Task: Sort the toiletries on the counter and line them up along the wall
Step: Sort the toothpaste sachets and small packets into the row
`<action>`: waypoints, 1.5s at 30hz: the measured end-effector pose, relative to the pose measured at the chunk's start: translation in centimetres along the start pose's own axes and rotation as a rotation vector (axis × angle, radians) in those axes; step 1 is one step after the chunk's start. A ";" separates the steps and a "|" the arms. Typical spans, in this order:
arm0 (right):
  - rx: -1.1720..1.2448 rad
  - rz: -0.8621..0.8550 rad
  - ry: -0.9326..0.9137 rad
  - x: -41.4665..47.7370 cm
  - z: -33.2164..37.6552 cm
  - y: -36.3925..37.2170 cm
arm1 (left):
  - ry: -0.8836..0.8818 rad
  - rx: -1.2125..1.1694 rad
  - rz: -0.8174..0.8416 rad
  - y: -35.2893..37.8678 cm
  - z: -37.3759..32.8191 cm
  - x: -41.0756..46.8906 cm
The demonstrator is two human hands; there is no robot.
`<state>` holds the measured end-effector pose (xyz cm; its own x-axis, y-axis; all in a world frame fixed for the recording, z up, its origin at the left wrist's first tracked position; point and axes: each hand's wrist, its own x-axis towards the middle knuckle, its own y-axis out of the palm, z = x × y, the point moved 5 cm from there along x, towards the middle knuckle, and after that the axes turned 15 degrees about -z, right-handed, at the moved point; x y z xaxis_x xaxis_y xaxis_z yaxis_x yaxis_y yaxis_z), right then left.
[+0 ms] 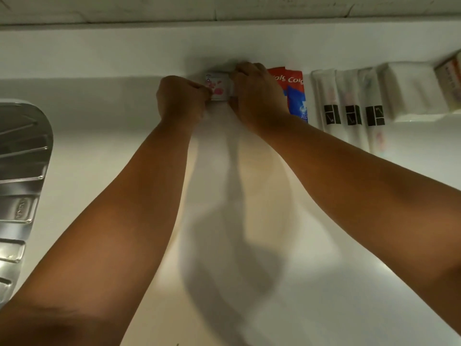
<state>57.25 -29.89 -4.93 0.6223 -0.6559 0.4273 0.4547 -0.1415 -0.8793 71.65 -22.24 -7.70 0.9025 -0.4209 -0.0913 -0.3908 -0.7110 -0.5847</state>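
Forearms [119,221] converge on pink-flowered box [220,89] at the wall [124,51]; left hand [180,101] and right hand [257,96] pinch its two ends. Just right of the grip lies toothpaste [295,96]. Judged light, stiff card: hold by ends.

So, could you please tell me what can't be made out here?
Head view:
- pink-printed packet: ends covered by the left hand and right hand holding it; print blurred.
- toothpaste: partly behind right hand.
- box: cut by right edge, text unreadable.
- drainboard: cut by left edge.
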 end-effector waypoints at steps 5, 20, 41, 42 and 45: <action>-0.015 -0.008 0.014 0.5 0.2 0.4 | 0.039 0.024 -0.051 -0.2 -0.4 -0.5; 0.151 -0.222 0.160 -8.5 0.0 -8.7 | 0.363 0.063 -0.130 -4.3 -1.7 -9.7; 0.146 -0.082 0.627 -32.3 -17.6 -20.4 | 0.606 0.070 0.353 7.5 -4.5 -38.2; 0.148 -0.071 0.639 -32.8 -18.2 -20.4 | 0.608 0.096 0.358 8.3 -4.3 -38.9; 0.179 -0.048 0.660 -33.9 -19.9 -20.1 | 0.611 0.160 0.364 10.4 -4.1 -40.6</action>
<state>14.35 -19.60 -5.94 0.1059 -0.9747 0.1968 0.6057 -0.0938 -0.7901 30.23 -14.90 -6.74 0.4402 -0.8874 0.1368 -0.5734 -0.3951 -0.7177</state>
